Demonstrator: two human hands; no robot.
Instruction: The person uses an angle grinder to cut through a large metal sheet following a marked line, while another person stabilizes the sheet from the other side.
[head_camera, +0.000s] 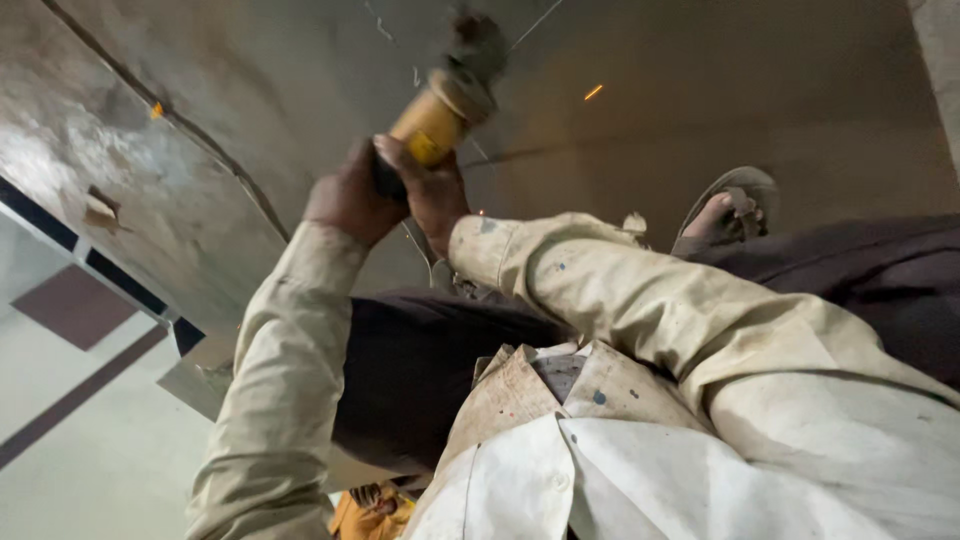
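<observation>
The grey concrete floor (760, 90) fills most of the view, scored by a long dark groove (215, 155) that runs diagonally from the upper left. At the lower left lies a paler tiled surface (90, 450) with a dark maroon band and a maroon square set into it, edged by a black strip. No package, label or sign shows anywhere; the only marked things are that tile pattern and a torn brownish scrap (100, 212) on the concrete near the strip.

The person crouches in a stained cream shirt and dark trousers, one sandalled foot (728, 212) planted just right of the work. Both hands close around the dark rear grip of a yellow-bodied angle grinder (435, 120), held out in front above the floor: the left hand (348, 198) wraps it from the left, the right hand (432, 190) from the right, fingers (395, 152) fully curled and tight on the tool. The disc end (478, 45) is blurred, likely spinning, and an orange spark (593, 92) hangs to its right.

Risks, as I judge them: the disc could snag in the cut and kick back towards the bare hands; sparks and grit fly towards the open sandal and the loose sleeves; whether a guard is fitted cannot be told through the blur.
</observation>
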